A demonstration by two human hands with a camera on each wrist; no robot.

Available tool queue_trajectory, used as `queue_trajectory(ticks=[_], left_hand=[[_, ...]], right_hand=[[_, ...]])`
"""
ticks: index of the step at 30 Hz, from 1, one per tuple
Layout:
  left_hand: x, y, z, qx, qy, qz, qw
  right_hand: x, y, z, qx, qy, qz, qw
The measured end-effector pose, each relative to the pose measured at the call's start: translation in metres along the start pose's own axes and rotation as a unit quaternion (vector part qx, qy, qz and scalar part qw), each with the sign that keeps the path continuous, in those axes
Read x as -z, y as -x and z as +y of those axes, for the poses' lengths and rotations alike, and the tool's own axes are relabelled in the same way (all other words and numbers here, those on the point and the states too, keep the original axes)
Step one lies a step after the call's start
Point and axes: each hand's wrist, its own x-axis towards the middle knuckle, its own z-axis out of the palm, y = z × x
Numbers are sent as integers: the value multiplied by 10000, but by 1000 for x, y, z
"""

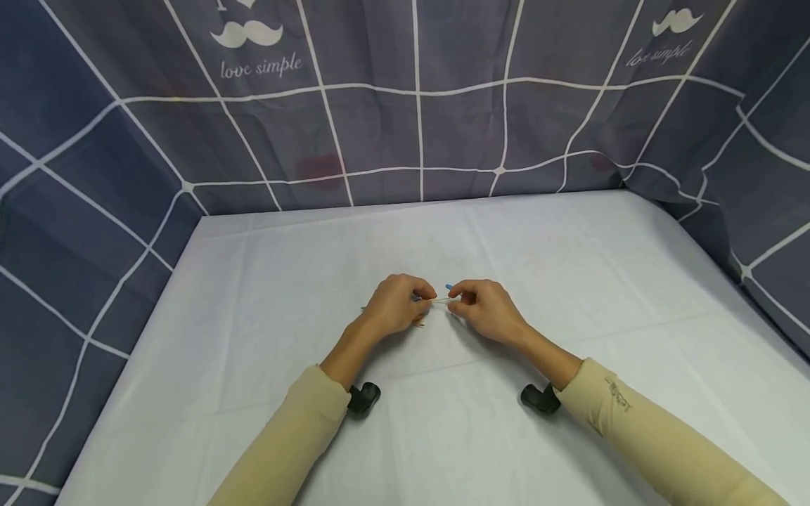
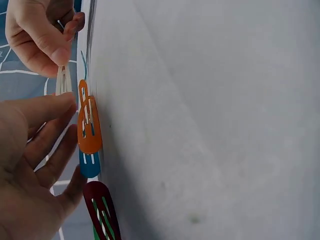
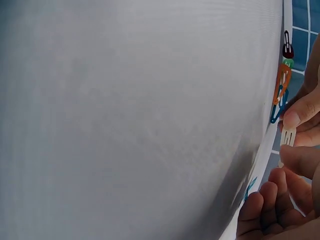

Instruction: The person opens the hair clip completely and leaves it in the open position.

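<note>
A cream snap hair clip (image 2: 64,81) is stretched between the two hands, above the white cloth. My left hand (image 1: 394,303) pinches one end between thumb and finger. At the other end my right hand (image 1: 490,309) pinches it the same way. Below the left hand, in the left wrist view, lie an orange hair clip (image 2: 90,142), a blue one (image 2: 90,169), a dark red one (image 2: 98,197) and a partly covered green one (image 2: 96,233). Another blue clip (image 1: 448,287) pokes out behind the right hand's fingers; most of it is hidden in the head view.
The table has a white cloth (image 1: 316,436) with faint creases. A dark grey curtain (image 1: 380,140) with white lines hangs at the back and both sides. Black wrist devices (image 1: 363,398) sit under the cuffs of both beige sleeves (image 1: 291,429).
</note>
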Motion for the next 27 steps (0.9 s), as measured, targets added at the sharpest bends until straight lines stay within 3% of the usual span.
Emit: queue_trajectory(ticks=[4,11,27], left_hand=[[0,1,-4,104,-95,-61,9999],[1,0,-5,1,-150,-50,9999],[-2,-3,-4,158,-269,-90,9995]], right_hand=[[-3,0,2,56,125,3,9999],[-5,-1,2,119,226,130,9996],[-6,-1,4,103,632,-5,9979]])
